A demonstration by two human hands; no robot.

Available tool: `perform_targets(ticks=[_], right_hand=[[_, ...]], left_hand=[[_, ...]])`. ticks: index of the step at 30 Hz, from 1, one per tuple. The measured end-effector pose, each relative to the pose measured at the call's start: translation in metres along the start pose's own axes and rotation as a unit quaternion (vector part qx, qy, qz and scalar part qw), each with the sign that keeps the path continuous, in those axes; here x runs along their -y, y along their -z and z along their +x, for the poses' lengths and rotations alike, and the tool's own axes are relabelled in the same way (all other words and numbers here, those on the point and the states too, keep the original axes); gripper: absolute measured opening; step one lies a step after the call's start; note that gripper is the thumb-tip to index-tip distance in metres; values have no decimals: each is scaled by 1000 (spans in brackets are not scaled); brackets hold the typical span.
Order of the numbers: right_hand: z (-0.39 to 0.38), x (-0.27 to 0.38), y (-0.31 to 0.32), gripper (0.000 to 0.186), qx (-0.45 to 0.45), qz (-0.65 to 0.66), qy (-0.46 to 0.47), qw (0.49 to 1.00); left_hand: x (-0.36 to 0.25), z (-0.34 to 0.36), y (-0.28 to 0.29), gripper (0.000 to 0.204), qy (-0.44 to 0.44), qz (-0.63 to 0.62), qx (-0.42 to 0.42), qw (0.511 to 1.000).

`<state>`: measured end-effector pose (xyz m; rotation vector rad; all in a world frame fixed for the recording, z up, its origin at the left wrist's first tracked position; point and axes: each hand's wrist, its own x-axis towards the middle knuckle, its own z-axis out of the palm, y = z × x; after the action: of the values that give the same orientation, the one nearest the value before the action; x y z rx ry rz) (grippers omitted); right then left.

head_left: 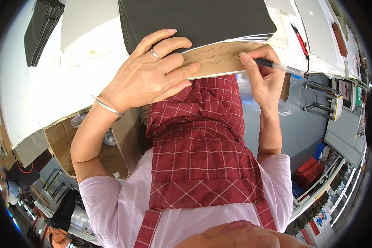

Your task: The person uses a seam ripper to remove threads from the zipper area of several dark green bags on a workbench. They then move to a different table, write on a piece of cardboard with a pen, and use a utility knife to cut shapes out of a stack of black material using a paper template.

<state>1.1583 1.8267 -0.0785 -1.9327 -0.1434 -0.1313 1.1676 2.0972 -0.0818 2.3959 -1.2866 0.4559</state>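
My right hand (265, 72) pinches a pen (293, 72) with a black grip and a clear barrel. The pen's tip end is at the right part of a brown card strip (219, 56) that carries rows of small handwriting. Across the left end of the strip lies my left hand (153, 72), fingers apart, some resting on a stack of black sheets (198, 20). This stack sits on the white tabletop just beyond the strip, with pale sheet edges showing along its near side. A ring and a bangle are on my left hand and wrist.
A red utility knife (301, 41) lies to the right of the black stack. More black sheets (41, 33) are at the far left of the white table (25, 103). Below the table edge stands an open cardboard box (66, 142); a metal stool (320, 99) is at the right.
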Motion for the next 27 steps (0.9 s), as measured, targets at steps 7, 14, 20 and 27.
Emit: perform_targets(ticks=[7,14,20,27], right_hand=[[1,3,2,14,15,0,-10,1000],[3,0,1,14,10,50,8,999],[3,-1,1,13,8,18,3,1000],[4,1,3,16,21,21,-13,999]], left_hand=[[0,-1,0,40,1,2,2,1000],[2,-1,-1,40,-1,4,3,1000],[2,-1,0,41,2,4,4,1000],[2,-1,-1,41,3,0,1,1000]])
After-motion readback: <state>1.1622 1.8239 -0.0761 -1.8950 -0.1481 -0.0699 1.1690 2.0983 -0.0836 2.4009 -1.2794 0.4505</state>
